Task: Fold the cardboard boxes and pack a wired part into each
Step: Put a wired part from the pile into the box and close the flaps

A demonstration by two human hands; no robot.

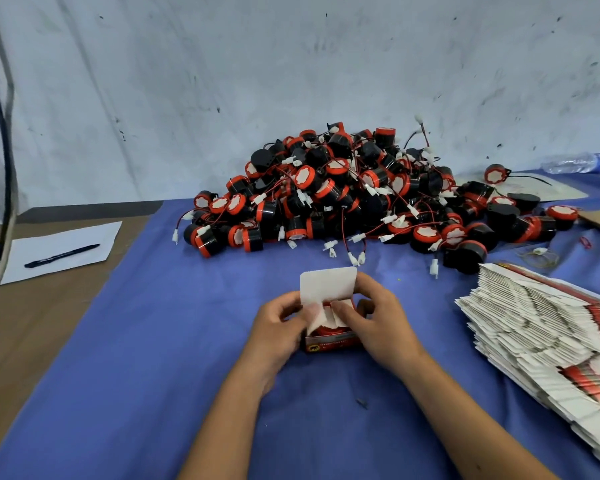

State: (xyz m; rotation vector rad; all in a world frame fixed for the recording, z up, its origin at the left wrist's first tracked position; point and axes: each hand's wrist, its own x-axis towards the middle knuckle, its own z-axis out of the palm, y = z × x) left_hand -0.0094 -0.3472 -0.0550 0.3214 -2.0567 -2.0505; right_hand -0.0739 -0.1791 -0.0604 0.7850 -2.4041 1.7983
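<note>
Nearest us, our two bare arms reach over the blue cloth (125,393) to a small red box (329,342) in the middle of it. Our left hand (279,327) curls around the box's left side, thumb on a white flap. Our right hand (378,320) curls around the right side, thumb pushing the other small flap down. The big white lid flap (328,285) stands up at the back, flat with round corners. Inside the box we see something red, but we cannot tell what.

Behind the box is a big pile of round parts (354,195), black and red with thin wires and white plugs. At right lies a slanted stack of flat boxes (541,327), reaching the cloth's edge. At left, past the cloth, a black pen (62,255) lies on white paper (84,237). A plastic bottle (579,163) lies far right by the wall.
</note>
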